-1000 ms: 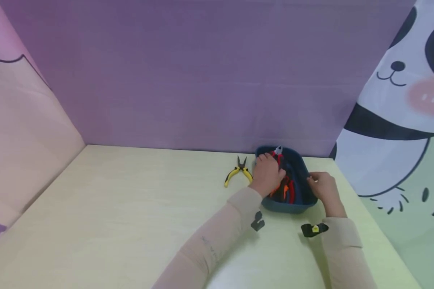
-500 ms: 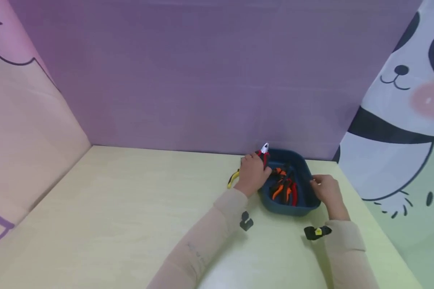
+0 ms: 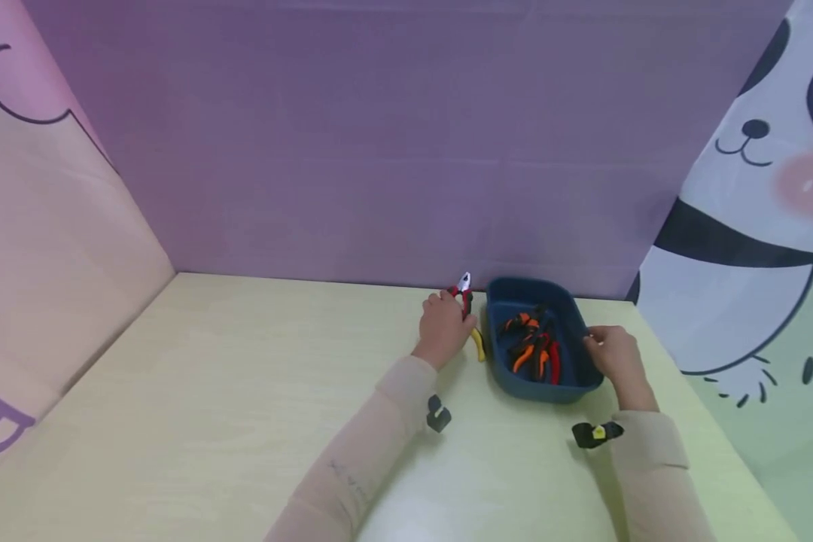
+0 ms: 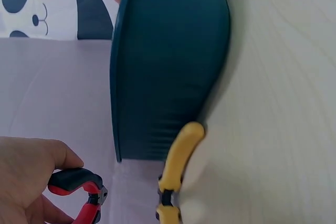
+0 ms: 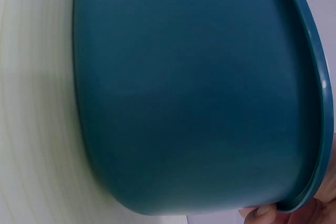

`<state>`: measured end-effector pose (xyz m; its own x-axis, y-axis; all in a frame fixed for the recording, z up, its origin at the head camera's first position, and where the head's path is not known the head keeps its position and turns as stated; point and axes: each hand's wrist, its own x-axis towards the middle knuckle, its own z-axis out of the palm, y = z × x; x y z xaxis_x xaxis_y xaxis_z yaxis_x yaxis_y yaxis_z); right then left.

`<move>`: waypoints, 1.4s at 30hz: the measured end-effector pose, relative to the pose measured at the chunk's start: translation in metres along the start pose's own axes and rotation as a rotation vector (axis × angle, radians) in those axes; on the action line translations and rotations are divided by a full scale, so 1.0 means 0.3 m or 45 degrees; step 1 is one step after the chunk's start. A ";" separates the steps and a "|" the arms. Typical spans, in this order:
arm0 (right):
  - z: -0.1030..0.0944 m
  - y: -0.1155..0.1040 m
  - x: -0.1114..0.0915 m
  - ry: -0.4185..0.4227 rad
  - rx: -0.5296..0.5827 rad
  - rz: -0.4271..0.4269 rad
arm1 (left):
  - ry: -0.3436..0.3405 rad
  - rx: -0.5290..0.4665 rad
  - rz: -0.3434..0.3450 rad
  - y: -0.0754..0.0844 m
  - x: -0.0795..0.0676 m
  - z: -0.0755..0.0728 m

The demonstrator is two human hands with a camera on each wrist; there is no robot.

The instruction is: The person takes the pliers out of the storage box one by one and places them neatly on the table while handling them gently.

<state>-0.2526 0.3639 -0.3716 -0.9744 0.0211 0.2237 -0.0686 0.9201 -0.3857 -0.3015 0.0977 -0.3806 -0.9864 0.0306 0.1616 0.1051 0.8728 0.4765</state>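
Carrying red pliers [image 3: 467, 299] leftward out of the bin [image 3: 542, 392], the left hand [image 3: 443, 328] curls round their handles, leaving fewer tools [image 3: 524, 357] inside, while the right hand [image 3: 615, 355] pinches its right rim [image 5: 322, 85].

Pale wood-grain table [image 3: 244, 391]; flat purple backdrop [image 3: 379, 150] behind. Blue rounded-rectangular plastic bin [image 3: 535, 391] on table, toward far right corner. In bin: jumbled orange-, red- and black-handled pliers [image 3: 540, 363]. Right hand [image 3: 616, 357] at bin's right rim. Left of bin, just beside: curved yellow-handled pliers [image 3: 478, 345]; then left hand [image 3: 442, 327], holding red-and-black-handled metal pliers [image 3: 464, 286].
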 end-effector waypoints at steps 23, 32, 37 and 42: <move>0.006 -0.012 0.008 -0.026 0.007 0.043 | 0.002 0.030 -0.011 -0.193 0.028 0.030; 0.002 -0.006 0.005 -0.040 0.005 0.062 | -0.013 -0.002 -0.107 -0.225 0.039 0.048; 0.003 -0.005 0.003 -0.044 0.007 0.067 | -0.046 -0.051 -0.198 -0.232 0.036 0.057; 0.006 -0.004 0.000 -0.033 0.006 0.059 | -0.059 -0.074 -0.235 -0.230 0.034 0.056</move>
<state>-0.2531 0.3621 -0.3728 -0.9817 0.0535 0.1826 -0.0243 0.9166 -0.3990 -0.3211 0.0459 -0.4263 -0.9942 -0.1041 0.0274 -0.0725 0.8362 0.5435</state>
